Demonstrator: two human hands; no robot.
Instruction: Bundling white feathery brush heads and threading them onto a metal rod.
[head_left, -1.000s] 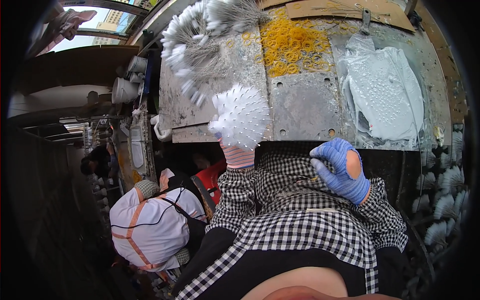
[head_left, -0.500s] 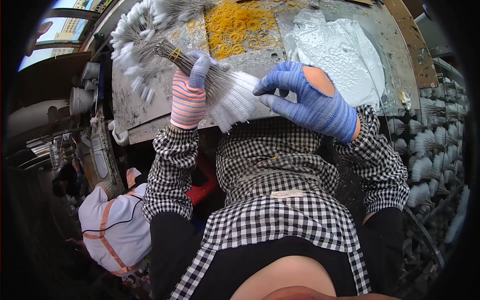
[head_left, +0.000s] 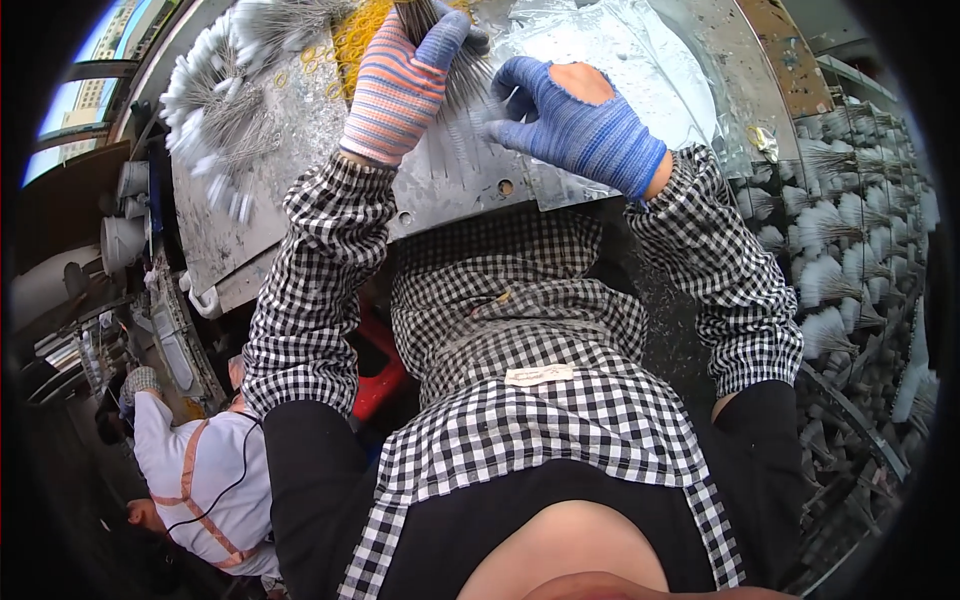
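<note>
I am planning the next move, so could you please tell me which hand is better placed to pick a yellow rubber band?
Probably the left hand: its grip is on the bristle bundle right beside the yellow rubber bands. The right hand lies farther away.

single head cam, fisheye, looks steeply down over the chest at the surface (head_left: 300,190)'s near edge; close range, forearms enter from below, rim bends straight lines.

Daylight from window (head_left: 85,95) far left; metal desk (head_left: 300,150) bright, glare on plastic sheet (head_left: 640,60) far right. Near left corner dim. Strong fisheye bending, black vignette at rim. Focus fairly sharp.
</note>
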